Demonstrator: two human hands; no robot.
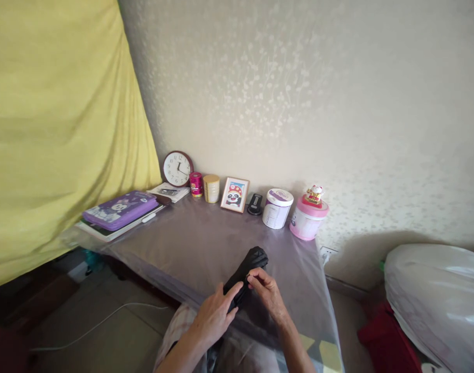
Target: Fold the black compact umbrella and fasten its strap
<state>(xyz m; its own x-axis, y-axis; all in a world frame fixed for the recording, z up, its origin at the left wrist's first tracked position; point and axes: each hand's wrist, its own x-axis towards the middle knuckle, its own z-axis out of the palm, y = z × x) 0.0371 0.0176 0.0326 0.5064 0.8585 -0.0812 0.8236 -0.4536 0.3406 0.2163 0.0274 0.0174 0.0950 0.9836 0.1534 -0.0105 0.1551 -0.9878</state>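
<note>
A rolled black cloth-like item (248, 267), possibly a sock or glove, lies on the plastic-covered table (190, 243) near its front edge. My left hand (214, 314) rests on its near end with fingers curled over it. My right hand (266, 292) pinches the black item from the right side, thumb and fingers closed on it.
Along the wall stand a round clock (177, 168), a red tin (196, 184), a yellow tin (211, 188), a framed panda picture (234, 195), a white canister (277, 207) and a pink tub (308, 216). A purple case (120, 209) lies left. A white bag (435, 295) sits right.
</note>
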